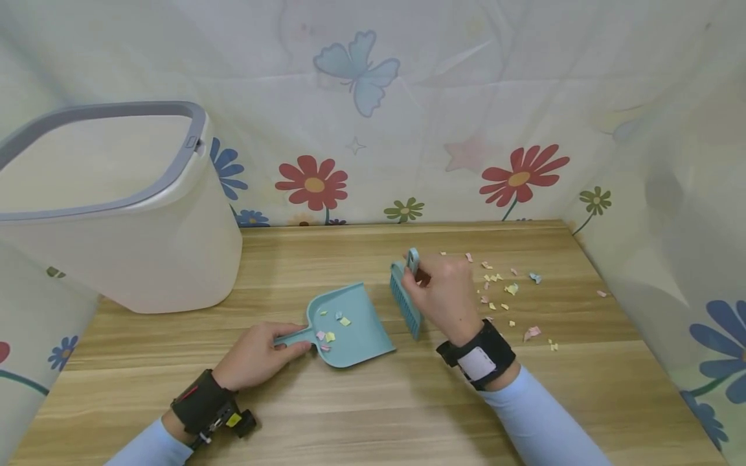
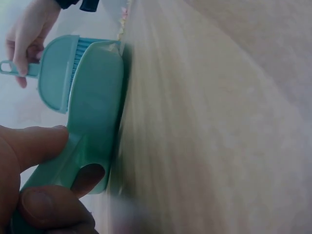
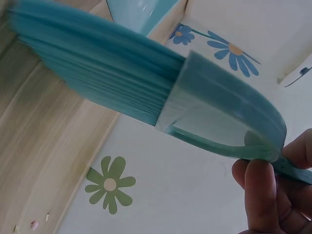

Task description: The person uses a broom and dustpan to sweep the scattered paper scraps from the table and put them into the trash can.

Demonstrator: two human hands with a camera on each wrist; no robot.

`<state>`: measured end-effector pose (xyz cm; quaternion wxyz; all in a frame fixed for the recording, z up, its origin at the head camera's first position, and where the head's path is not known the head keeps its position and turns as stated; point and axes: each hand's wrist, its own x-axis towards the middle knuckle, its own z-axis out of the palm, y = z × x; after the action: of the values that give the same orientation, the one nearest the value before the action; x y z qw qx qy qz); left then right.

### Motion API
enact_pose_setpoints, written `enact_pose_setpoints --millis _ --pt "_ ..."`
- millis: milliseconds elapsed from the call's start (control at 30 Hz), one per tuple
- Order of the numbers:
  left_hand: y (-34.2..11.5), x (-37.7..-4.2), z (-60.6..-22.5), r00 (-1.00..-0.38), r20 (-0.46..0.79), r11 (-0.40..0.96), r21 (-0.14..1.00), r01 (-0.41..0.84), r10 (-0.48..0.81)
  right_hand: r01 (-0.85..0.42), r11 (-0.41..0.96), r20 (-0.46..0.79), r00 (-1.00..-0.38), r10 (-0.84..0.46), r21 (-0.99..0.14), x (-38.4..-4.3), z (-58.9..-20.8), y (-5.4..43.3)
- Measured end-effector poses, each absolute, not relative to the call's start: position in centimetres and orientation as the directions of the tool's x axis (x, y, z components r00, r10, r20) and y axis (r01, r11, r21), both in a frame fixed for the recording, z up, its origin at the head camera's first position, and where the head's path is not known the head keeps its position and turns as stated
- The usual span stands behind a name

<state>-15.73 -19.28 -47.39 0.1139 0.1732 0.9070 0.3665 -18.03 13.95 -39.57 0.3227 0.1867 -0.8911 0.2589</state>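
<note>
The sweeping looks only partly done. A few paper scraps already lie in the dustpan, near its handle end, but most of the scraps are still scattered on the table, beyond and to the outer side of the right hand. So I judge the bulk of the work is left.

The left hand grips the dustpan's handle, thumb and fingers curled round it, as the left wrist view shows; the pan lies flat on the table, stretching away from that hand toward the brush.

The right hand pinches the handle of the brush, fingers curled round it. The brush hangs from this hand on its inner side, bristles pointing down at the table, just beside the dustpan's open edge. Whether the bristles touch the wood cannot be told.

A large white bin stands well beyond the left hand.
</note>
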Motion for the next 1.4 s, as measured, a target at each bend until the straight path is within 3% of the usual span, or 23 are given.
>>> enact_pose_setpoints --millis 367,567,667,867,1100,1400 --pt "-19.4 -15.8 -47.0 -0.904 -0.097 0.652 0.725 0.222 0.415 -0.522 0.782 0.669 -0.719 -0.188 -0.341 -17.7 -39.8 12.9" --pt "-19.4 -15.9 -47.2 -0.906 -0.085 0.651 0.723 0.231 0.415 -0.501 0.590 0.547 -0.829 -0.116 -0.634 -17.3 -39.6 13.0" --pt "-19.3 -15.9 -47.3 -0.904 -0.079 0.648 0.724 0.237 0.420 -0.470 0.510 0.525 -0.850 -0.042 -0.720 -17.2 -39.6 13.7" --pt "-19.5 -15.8 -47.1 -0.901 -0.074 0.639 0.729 0.243 0.428 -0.458 0.503 0.549 -0.835 0.040 -0.733 -16.7 -39.7 16.1" --pt "-20.3 -15.5 -46.0 -0.913 -0.054 0.653 0.716 0.247 0.405 -0.428 0.410 0.500 -0.862 0.081 -0.805 -15.1 -40.4 19.6" --pt "-21.7 -15.3 -41.9 -0.929 -0.030 0.602 0.769 0.214 0.368 -0.302 0.490 0.422 -0.894 0.153 -0.818 -11.3 -42.2 23.7"
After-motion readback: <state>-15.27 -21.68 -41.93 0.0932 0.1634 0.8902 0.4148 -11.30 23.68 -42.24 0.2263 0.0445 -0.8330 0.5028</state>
